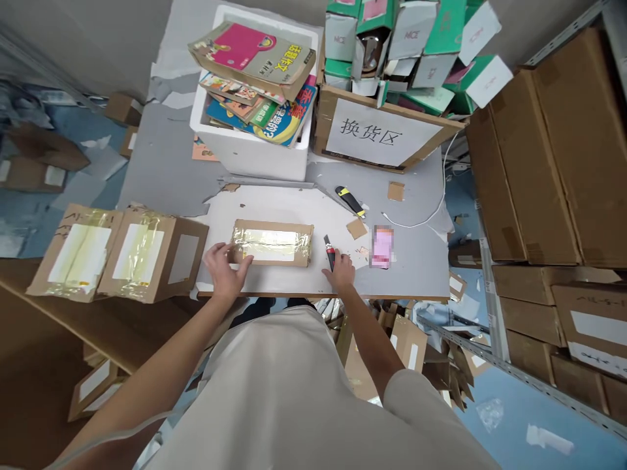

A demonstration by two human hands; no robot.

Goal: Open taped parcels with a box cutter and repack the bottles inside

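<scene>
A long, low cardboard box (pixel 273 243) lies on the white sheet on the table, with shiny clear tape over its white label. My left hand (pixel 226 269) is at the box's near left corner, the thumb along the front edge and the fingers curled against the left end. To the right of the box, my right hand (pixel 341 269) has its fingers around a red and black utility knife (pixel 330 253), whose blade end points away from me. Beyond it lies a yellow and black utility knife (pixel 350 201).
Two taped boxes (pixel 134 254) stand at the left. A foam box (pixel 255 153) of books and a carton (pixel 326 127) of green and white boxes stand at the back. A pink item (pixel 382 247), cardboard scraps (pixel 356 228) and a white cable (pixel 416 225) lie right. Shelved boxes (pixel 533 163) flank the table.
</scene>
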